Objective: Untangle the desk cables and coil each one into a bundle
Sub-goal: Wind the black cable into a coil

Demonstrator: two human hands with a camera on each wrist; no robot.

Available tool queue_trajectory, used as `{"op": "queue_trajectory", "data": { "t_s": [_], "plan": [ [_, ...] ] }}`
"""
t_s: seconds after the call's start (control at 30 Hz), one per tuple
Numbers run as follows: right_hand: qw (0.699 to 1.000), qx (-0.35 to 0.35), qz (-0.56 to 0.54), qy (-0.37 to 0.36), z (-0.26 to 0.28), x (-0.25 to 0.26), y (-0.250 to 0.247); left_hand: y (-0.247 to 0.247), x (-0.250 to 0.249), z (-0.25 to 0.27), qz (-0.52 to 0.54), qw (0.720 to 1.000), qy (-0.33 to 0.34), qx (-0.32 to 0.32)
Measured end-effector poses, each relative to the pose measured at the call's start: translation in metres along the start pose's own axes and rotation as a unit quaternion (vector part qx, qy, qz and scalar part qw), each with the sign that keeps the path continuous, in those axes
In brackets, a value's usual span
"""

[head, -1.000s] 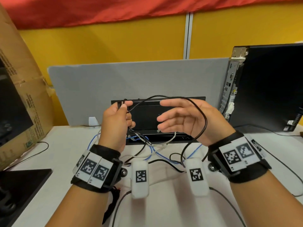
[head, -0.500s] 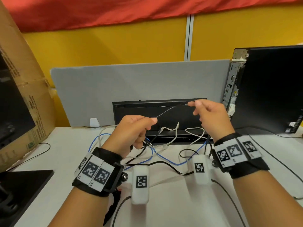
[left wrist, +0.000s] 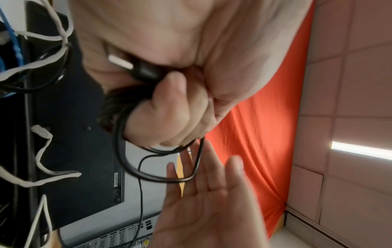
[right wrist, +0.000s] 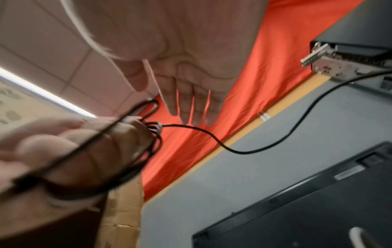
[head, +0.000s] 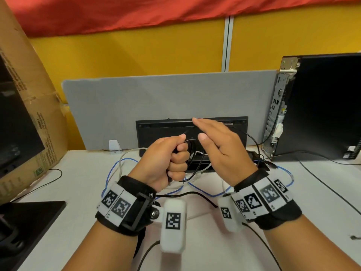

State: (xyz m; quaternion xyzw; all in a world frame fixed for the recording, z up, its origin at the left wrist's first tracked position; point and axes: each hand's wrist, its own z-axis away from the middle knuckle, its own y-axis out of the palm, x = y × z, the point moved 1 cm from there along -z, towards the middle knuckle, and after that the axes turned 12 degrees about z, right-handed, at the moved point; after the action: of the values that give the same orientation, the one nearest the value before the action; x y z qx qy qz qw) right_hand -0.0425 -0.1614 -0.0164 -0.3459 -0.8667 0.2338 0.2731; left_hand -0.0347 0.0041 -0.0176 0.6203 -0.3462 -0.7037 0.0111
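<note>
Head view: the left hand (head: 166, 163) is fisted round several turns of the black cable (head: 192, 169), held above the white desk (head: 82, 182). Half a second ago the hands drew one strand taut between them; now the right hand (head: 220, 151) is flat, fingers straight, gripping nothing, the free length passing behind it. One more turn appears laid on. The blue cable (head: 203, 189) and white cable (head: 125, 155) lie uncoiled on the desk.

Left wrist view: curled fingers (left wrist: 174, 110) clamp the loops and a USB plug (left wrist: 127, 64).

Right wrist view: the tail (right wrist: 244, 151) trails away to the right past the computer tower (right wrist: 347, 60); coiling is judged unfinished.
</note>
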Motion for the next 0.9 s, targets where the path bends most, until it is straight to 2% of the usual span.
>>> {"op": "queue_trajectory", "data": {
  "t_s": [0.07,0.17,0.23,0.37,0.5,0.67,0.73,0.8,0.9],
  "plan": [
    [0.996,0.046,-0.061,0.037,0.001,0.009,0.003,0.000,0.000,0.000,0.026,1.000,0.013,0.005],
    [0.991,0.109,-0.059,0.044,0.004,0.016,0.010,-0.001,-0.001,0.002,0.063,0.998,0.016,0.021],
    [0.989,0.120,-0.059,0.057,0.005,0.017,0.012,-0.001,-0.001,0.002,0.065,0.997,0.006,0.036],
    [0.991,0.060,-0.036,0.117,0.005,0.012,0.016,-0.001,-0.002,0.002,0.035,0.996,-0.003,0.083],
    [0.988,0.018,-0.010,0.155,0.005,0.014,0.018,0.000,0.000,0.001,0.014,0.995,0.023,0.093],
    [0.971,-0.045,-0.116,0.202,0.003,0.017,0.021,-0.001,-0.001,0.000,0.057,0.991,0.048,0.109],
    [0.966,-0.066,-0.126,0.217,0.004,0.018,0.021,0.000,-0.001,0.000,0.062,0.989,0.043,0.127],
    [0.967,-0.072,-0.118,0.215,0.005,0.018,0.021,0.001,0.001,0.001,0.050,0.989,0.037,0.137],
    [0.973,-0.041,-0.085,0.213,0.005,0.016,0.020,0.002,0.003,0.001,0.007,0.992,0.036,0.120]
  ]
}}
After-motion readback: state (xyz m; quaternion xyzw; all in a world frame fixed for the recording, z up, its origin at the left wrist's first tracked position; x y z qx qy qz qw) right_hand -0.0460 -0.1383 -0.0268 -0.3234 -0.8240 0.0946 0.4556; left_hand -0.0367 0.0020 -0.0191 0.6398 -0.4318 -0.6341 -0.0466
